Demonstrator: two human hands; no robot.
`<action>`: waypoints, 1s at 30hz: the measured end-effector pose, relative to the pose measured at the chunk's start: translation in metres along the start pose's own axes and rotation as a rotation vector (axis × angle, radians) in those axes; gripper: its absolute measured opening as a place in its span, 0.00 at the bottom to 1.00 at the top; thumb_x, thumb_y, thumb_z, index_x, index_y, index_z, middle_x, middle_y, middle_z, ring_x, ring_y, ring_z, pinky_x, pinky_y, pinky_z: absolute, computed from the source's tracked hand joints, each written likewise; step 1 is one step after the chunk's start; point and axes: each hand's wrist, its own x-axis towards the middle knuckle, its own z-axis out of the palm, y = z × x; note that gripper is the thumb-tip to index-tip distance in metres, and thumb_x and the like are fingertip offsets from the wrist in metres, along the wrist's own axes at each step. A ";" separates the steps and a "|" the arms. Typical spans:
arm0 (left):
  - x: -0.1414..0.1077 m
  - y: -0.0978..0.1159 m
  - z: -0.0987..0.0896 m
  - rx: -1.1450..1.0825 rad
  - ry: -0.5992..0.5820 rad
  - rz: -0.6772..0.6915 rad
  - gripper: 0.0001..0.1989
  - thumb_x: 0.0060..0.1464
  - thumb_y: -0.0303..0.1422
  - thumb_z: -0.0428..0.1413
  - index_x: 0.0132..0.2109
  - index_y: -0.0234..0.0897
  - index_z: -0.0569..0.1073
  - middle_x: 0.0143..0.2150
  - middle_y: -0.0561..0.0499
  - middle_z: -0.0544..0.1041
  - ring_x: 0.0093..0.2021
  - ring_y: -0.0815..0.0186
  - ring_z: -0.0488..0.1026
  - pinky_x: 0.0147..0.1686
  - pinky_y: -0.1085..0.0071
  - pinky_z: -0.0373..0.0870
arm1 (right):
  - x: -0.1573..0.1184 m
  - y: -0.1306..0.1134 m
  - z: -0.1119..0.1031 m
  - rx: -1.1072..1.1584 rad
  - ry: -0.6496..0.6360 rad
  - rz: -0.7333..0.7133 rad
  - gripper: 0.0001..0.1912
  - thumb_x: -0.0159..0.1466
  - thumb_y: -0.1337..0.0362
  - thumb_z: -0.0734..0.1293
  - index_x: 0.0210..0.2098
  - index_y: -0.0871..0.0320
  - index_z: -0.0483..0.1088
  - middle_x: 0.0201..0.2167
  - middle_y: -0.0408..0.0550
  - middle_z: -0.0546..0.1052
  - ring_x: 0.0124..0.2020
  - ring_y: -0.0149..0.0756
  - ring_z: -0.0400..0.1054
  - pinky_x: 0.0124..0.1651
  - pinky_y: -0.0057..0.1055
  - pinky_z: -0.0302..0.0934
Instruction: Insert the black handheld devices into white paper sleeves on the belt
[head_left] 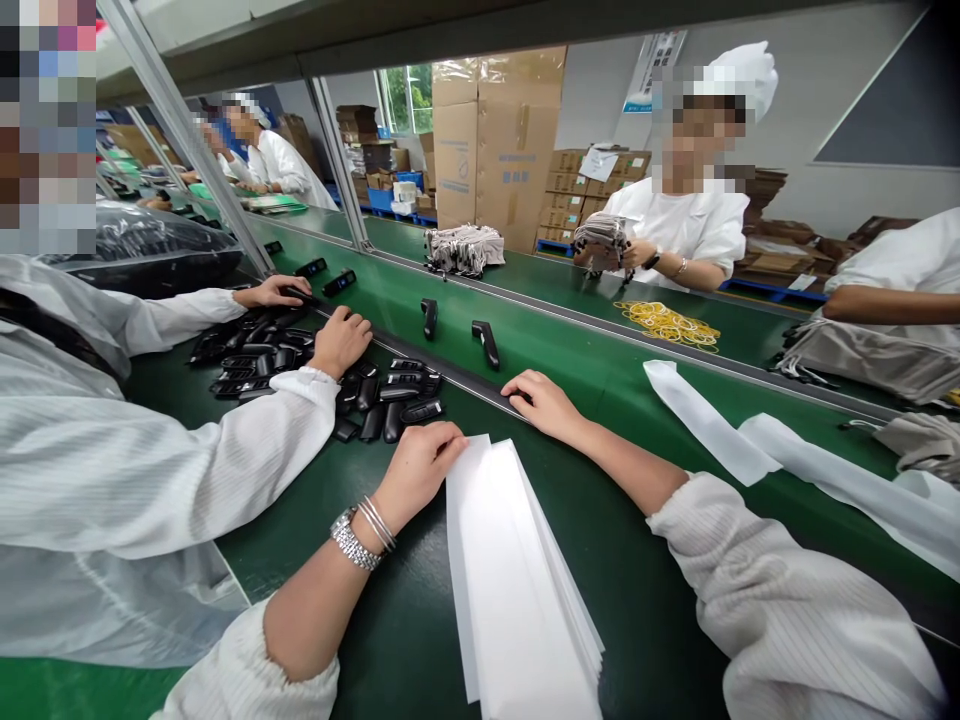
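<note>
A fanned stack of long white sheets [525, 590], paper or thin sleeves, lies on the green table in front of me. My left hand [424, 462], wearing a watch and bangles, pinches the top corner of the leftmost sheet, which is set slightly apart from the stack. My right hand [549, 405] rests on the dark rail at the belt's edge, fingers loosely bent with nothing visible in them. Just beyond it, a black handheld device [486, 343] with an angled head lies on the belt. A second black device [428, 318] is farther left.
Black casings [390, 395] are heaped left of my left hand. A co-worker's hand [341, 342] reaches over them. Loose white strips [705, 425] lie on the green belt [592, 365] at right. Beyond are yellow bands [671, 325], a grey bundle [465, 248] and another worker.
</note>
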 end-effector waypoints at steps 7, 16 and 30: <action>-0.001 -0.001 0.003 -0.015 -0.009 0.016 0.14 0.63 0.31 0.50 0.28 0.35 0.69 0.27 0.53 0.72 0.28 0.69 0.67 0.30 0.73 0.58 | 0.000 0.003 0.002 -0.016 0.009 -0.009 0.11 0.65 0.68 0.60 0.42 0.55 0.74 0.41 0.50 0.74 0.48 0.42 0.67 0.53 0.40 0.62; -0.001 0.000 0.003 -0.002 -0.046 0.025 0.14 0.63 0.31 0.50 0.28 0.35 0.69 0.27 0.53 0.72 0.29 0.69 0.67 0.31 0.73 0.59 | 0.000 -0.003 0.003 -0.155 0.046 0.037 0.20 0.66 0.66 0.60 0.57 0.54 0.68 0.59 0.55 0.66 0.62 0.48 0.58 0.63 0.46 0.56; -0.003 0.007 0.004 -0.002 -0.020 0.089 0.09 0.63 0.30 0.51 0.33 0.36 0.72 0.28 0.55 0.73 0.28 0.70 0.67 0.33 0.72 0.59 | 0.021 0.023 -0.011 -0.270 -0.073 0.338 0.21 0.68 0.55 0.60 0.55 0.56 0.71 0.62 0.59 0.62 0.64 0.53 0.57 0.64 0.47 0.54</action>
